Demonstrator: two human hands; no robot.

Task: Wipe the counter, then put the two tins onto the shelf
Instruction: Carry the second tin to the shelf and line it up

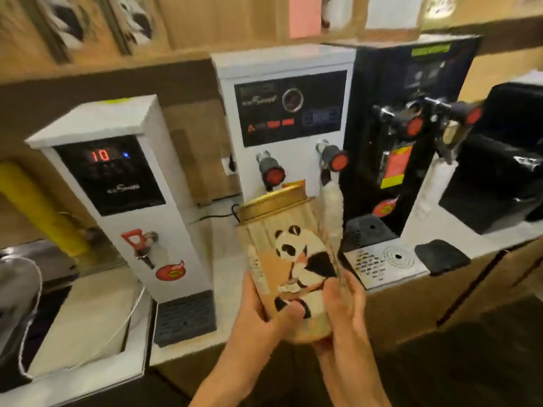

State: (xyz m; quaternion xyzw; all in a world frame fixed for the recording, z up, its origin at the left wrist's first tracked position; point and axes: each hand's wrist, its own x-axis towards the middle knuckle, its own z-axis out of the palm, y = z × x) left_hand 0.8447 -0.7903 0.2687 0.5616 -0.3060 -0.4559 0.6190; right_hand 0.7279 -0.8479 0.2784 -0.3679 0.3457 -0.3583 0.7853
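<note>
Holding the panda tin (289,268) in both hands at lower centre of the head view, we had it lifted clear of the worktop (232,268), upright with a slight tilt. Our left hand (258,312) was clamped on the tin's lower left side, thumb across the printed panda; our right hand (343,312) was wrapped round its lower right side and base. Its gold lid (274,202) sat on top, level with the taps of the white dispenser (286,113) at centre frame.

We judged the wiping finished and the shelving step in hand. A second tin did not show clearly. The shelf (205,33) seemed to run across the top of the frame, blurred. Next we would need to raise the tin up past the dispenser's taps and set it down level there.
</note>
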